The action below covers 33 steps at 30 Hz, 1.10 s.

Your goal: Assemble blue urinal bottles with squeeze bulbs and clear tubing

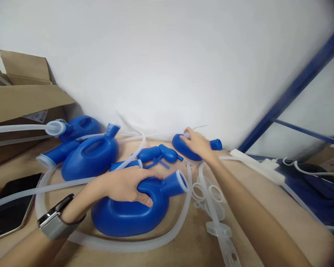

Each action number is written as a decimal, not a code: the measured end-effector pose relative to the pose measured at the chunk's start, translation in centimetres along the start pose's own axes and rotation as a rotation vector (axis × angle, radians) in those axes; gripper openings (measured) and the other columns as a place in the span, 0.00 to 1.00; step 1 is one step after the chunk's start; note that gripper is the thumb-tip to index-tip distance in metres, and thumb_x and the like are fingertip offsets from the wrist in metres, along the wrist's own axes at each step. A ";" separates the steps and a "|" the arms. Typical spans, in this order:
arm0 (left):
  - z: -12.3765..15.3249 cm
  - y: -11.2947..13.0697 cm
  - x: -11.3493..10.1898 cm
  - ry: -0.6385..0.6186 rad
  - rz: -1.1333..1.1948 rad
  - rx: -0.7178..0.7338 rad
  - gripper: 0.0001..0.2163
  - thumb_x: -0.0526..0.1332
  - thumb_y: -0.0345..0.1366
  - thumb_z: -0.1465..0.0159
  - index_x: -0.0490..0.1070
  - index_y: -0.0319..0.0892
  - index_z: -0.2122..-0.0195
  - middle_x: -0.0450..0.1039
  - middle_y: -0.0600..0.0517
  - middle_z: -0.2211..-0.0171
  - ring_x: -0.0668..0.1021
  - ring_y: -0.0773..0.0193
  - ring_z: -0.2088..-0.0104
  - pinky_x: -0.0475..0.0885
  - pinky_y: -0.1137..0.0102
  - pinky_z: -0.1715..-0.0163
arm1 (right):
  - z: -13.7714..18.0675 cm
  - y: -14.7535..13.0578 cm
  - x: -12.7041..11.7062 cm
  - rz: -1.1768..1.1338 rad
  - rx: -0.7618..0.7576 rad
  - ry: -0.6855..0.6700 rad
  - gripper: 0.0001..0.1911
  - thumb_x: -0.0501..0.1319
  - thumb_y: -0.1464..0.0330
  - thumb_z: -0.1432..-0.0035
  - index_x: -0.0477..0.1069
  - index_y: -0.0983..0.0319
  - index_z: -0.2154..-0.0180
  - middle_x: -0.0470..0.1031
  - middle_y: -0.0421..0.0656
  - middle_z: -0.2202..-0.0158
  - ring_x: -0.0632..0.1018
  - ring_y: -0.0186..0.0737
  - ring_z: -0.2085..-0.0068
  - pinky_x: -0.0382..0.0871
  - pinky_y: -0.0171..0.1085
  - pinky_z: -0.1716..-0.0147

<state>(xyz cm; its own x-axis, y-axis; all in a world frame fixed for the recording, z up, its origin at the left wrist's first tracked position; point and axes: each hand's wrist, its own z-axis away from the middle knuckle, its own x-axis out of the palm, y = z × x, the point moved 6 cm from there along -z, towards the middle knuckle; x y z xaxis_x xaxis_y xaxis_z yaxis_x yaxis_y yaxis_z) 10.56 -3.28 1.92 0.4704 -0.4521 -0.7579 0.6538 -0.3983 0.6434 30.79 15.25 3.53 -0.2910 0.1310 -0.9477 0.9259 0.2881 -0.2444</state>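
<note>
My left hand [128, 185] is wrapped round the handle of a blue plastic urinal bottle [128, 218] that lies on the table close to me, its white-rimmed neck pointing right. Farther back, my right hand [196, 141] grips a second blue urinal bottle [180, 146] near the wall; its neck sticks out right of my wrist. Small blue plastic parts [156, 154] lie between my hands. A translucent hose [139, 244] curves round the nearer bottle. Beside my right forearm are clear ring-shaped fittings [217, 193] and another clear tube [211, 207].
More blue bottles [86, 163], some with hoses attached, lie on the left. A phone [11, 204] rests at the left edge, below an open cardboard box [22, 100]. At the right stand a blue metal frame [295, 89] and a white power strip [267, 168]. A white wall closes off the back.
</note>
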 end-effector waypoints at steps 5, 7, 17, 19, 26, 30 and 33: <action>-0.1 -0.3 0.0 0.023 -0.003 0.011 0.32 0.74 0.42 0.41 0.70 0.55 0.36 0.77 0.54 0.42 0.79 0.54 0.46 0.72 0.66 0.45 | 3.6 4.8 -8.1 0.080 0.027 0.098 0.16 0.57 0.51 0.35 0.73 0.52 0.53 0.82 0.43 0.61 0.80 0.51 0.60 0.67 0.43 0.61; -0.1 -0.6 0.1 0.034 0.000 -0.002 0.32 0.74 0.43 0.41 0.70 0.55 0.35 0.78 0.54 0.43 0.79 0.54 0.46 0.72 0.67 0.45 | 5.1 6.2 -10.9 -0.033 0.013 0.235 0.16 0.59 0.52 0.37 0.73 0.53 0.55 0.80 0.42 0.64 0.79 0.47 0.63 0.67 0.41 0.62; -0.5 -1.0 -1.1 0.225 -0.305 -0.129 0.30 0.69 0.54 0.38 0.72 0.51 0.36 0.76 0.47 0.39 0.78 0.45 0.43 0.71 0.56 0.41 | 9.6 8.7 -17.6 -0.080 0.017 0.776 0.26 0.66 0.53 0.43 0.79 0.54 0.45 0.84 0.48 0.63 0.84 0.53 0.56 0.72 0.48 0.50; -0.7 -1.5 -1.3 0.264 -0.347 -0.174 0.31 0.66 0.55 0.37 0.72 0.49 0.35 0.74 0.44 0.38 0.76 0.44 0.40 0.68 0.54 0.38 | 9.9 9.4 -18.0 -0.010 0.041 0.826 0.27 0.66 0.53 0.43 0.79 0.55 0.44 0.85 0.50 0.60 0.84 0.54 0.53 0.71 0.49 0.48; -0.2 -3.4 -2.9 0.314 -0.256 -0.302 0.37 0.48 0.67 0.32 0.71 0.48 0.34 0.60 0.47 0.27 0.62 0.45 0.28 0.55 0.52 0.28 | 9.9 12.3 -18.0 -0.042 0.147 0.855 0.27 0.67 0.56 0.44 0.78 0.54 0.44 0.84 0.49 0.60 0.83 0.53 0.52 0.70 0.49 0.45; 0.5 -6.2 -4.5 0.266 -0.244 -0.289 0.32 0.43 0.61 0.26 0.63 0.52 0.29 0.62 0.52 0.28 0.66 0.52 0.30 0.59 0.59 0.30 | 9.7 13.6 -16.2 -0.154 0.212 0.717 0.27 0.67 0.55 0.48 0.77 0.53 0.46 0.82 0.47 0.62 0.81 0.52 0.56 0.70 0.49 0.50; 1.3 -9.2 -5.8 0.318 -0.520 -0.287 0.26 0.43 0.50 0.23 0.69 0.51 0.33 0.71 0.51 0.34 0.74 0.54 0.36 0.66 0.61 0.35 | 9.7 14.5 -14.9 -0.218 0.242 0.640 0.27 0.66 0.53 0.49 0.75 0.53 0.47 0.79 0.44 0.66 0.80 0.50 0.62 0.70 0.46 0.56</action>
<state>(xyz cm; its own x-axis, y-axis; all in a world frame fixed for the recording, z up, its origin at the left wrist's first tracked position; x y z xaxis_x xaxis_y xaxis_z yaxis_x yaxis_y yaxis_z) 1.05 1.94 0.52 0.1751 0.0161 -0.9844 0.9534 -0.2525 0.1654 50.85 8.30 12.13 -0.4906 0.6464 -0.5844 0.8366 0.1618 -0.5234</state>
